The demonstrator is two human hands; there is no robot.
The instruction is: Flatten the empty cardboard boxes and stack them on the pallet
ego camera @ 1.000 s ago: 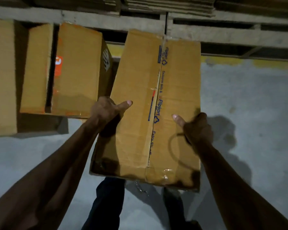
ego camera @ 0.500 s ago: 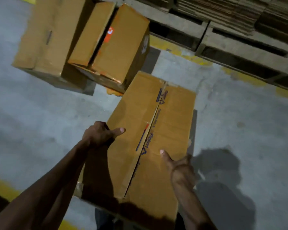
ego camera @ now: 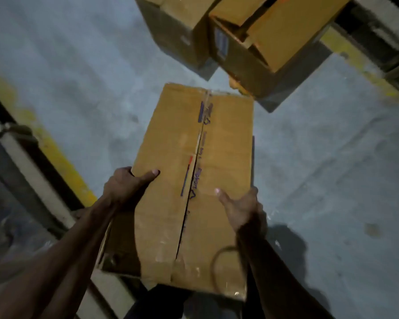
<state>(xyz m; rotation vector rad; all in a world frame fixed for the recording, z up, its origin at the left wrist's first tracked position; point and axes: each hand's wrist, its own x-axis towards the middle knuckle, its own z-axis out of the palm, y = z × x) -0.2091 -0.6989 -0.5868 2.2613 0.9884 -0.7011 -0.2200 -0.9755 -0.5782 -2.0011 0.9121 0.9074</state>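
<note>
I hold a brown cardboard box [ego camera: 171,162] with a taped centre seam and blue print, lifted above the grey floor in front of me. My left hand [ego camera: 124,187] grips its left edge, thumb lying on the top face. My right hand [ego camera: 242,208] grips the right edge, thumb on top and fingers hidden behind the side. The box is still in its full box shape, its top flaps closed with a dark slit along the seam.
Two more cardboard boxes stand on the floor at the top: a closed one [ego camera: 177,26] and one with open flaps [ego camera: 286,35]. A yellow floor line [ego camera: 55,153] and a dark-and-pale rail [ego camera: 28,162] run along the left. My legs show below the box.
My view has swung left, so the floor boxes and pallet have slid to the upper right. The held box stays in both hands, and the rail with yellow line has come into view.
</note>
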